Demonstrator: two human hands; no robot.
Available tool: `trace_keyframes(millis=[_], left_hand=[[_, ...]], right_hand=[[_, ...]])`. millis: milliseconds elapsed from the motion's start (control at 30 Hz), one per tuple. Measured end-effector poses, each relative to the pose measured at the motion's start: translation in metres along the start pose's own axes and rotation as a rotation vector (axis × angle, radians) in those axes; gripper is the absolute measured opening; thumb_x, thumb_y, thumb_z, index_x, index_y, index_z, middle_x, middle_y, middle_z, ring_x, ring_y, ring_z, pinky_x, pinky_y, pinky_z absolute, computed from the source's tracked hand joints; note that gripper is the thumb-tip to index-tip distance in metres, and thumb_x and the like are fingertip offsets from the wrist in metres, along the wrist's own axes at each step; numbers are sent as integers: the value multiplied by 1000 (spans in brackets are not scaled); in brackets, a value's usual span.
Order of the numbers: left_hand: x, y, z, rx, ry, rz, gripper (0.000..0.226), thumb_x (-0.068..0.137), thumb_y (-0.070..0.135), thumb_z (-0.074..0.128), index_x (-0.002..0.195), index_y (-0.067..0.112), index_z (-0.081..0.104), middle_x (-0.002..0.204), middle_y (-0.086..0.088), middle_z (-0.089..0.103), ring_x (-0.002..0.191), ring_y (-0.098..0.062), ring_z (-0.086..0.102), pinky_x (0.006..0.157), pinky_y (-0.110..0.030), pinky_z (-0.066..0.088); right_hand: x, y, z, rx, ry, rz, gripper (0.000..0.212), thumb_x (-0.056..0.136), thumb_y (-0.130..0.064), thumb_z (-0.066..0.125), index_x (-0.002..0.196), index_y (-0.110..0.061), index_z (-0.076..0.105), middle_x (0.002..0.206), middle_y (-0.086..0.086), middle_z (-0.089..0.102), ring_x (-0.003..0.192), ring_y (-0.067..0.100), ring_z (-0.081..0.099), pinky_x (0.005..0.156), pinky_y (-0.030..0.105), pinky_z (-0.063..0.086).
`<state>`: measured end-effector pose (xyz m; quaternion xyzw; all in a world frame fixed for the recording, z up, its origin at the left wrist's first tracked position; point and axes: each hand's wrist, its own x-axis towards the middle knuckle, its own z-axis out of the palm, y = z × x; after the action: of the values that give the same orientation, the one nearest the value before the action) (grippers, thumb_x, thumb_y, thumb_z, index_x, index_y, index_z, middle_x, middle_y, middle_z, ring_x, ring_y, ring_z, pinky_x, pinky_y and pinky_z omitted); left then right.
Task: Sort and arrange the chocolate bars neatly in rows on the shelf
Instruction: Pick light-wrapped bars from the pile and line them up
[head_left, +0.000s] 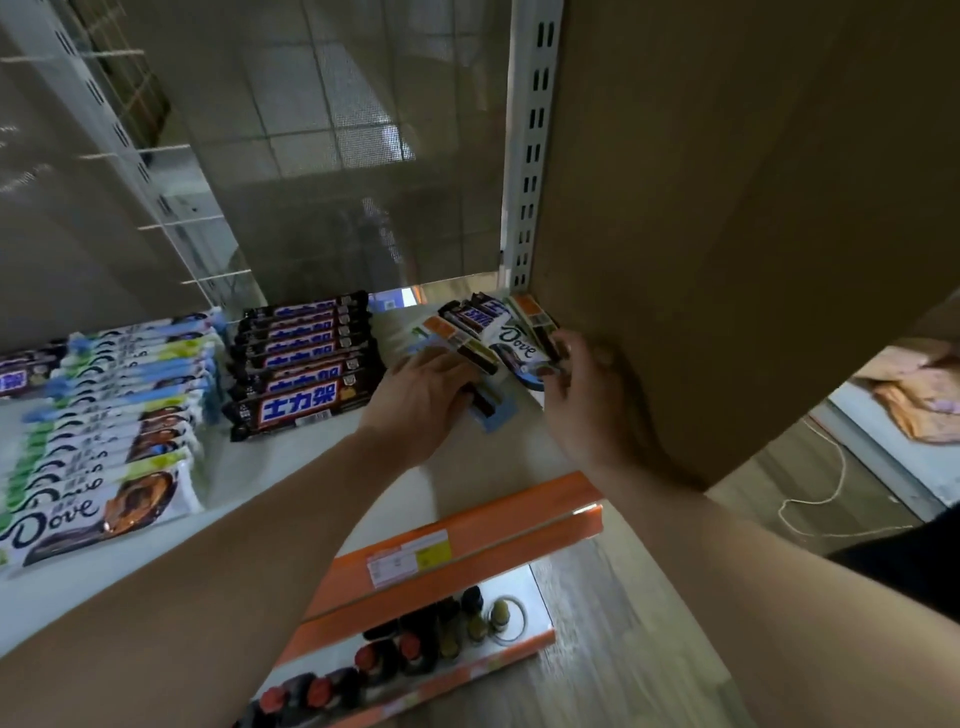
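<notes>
Left hand (423, 397) is gripping 1 dark bar (482, 401), right hand (584, 387) pinching the pile (493, 325) between them, probably separating brands.

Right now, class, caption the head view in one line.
Left hand and right hand hold a jumbled pile of chocolate bars on the shelf, beside neat rows.

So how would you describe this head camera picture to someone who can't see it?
A person's left hand lies on a jumbled pile of chocolate bars at the back right of a white shelf while the right hand pinches its edge. To the left, dark bars and white Dove bars lie in neat rows.
</notes>
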<state>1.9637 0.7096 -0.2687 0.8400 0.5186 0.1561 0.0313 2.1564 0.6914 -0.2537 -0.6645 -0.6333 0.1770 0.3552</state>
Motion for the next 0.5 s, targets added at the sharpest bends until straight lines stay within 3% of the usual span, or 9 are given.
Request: trace_keyframes(millis=[33,133,233,400,500], left_hand=[[-1,2,-1,-32,1,6,30,93,23,51,122,24,59,130,-1,57,122,-24,48,91,-45,47],[-1,5,-5,-95,-72,-3,41,87,11,51,125,24,58,134,0,53,124,-25,46,93,-44,47],[-5,9,-9,14,-116,68,45,79,20,57,123,32,57,127,4,54,113,-22,47,87,-43,47],[-11,9,-11,87,-73,178,32,91,34,47,122,32,56,119,7,59,100,-18,49,78,-37,40],[-13,12,-14,19,19,197,32,97,38,37,113,26,61,98,4,67,87,-19,52,71,-35,42]], right_hand=[[-2,1,-3,-31,-1,-13,35,93,-10,53,126,-19,57,115,12,61,104,27,59,75,17,37],[-8,7,-11,-170,-31,-23,27,91,-13,53,113,-22,66,104,11,59,103,29,55,89,36,44],[-8,9,-13,-285,-88,-17,21,84,-27,62,105,-23,65,99,9,57,99,28,54,85,37,45],[-3,3,-14,-372,-164,-47,28,77,-34,69,101,-22,62,97,4,64,97,24,59,80,35,48],[2,-1,-16,-244,-93,0,28,79,-33,68,104,-20,64,94,2,68,82,19,62,61,27,48]])
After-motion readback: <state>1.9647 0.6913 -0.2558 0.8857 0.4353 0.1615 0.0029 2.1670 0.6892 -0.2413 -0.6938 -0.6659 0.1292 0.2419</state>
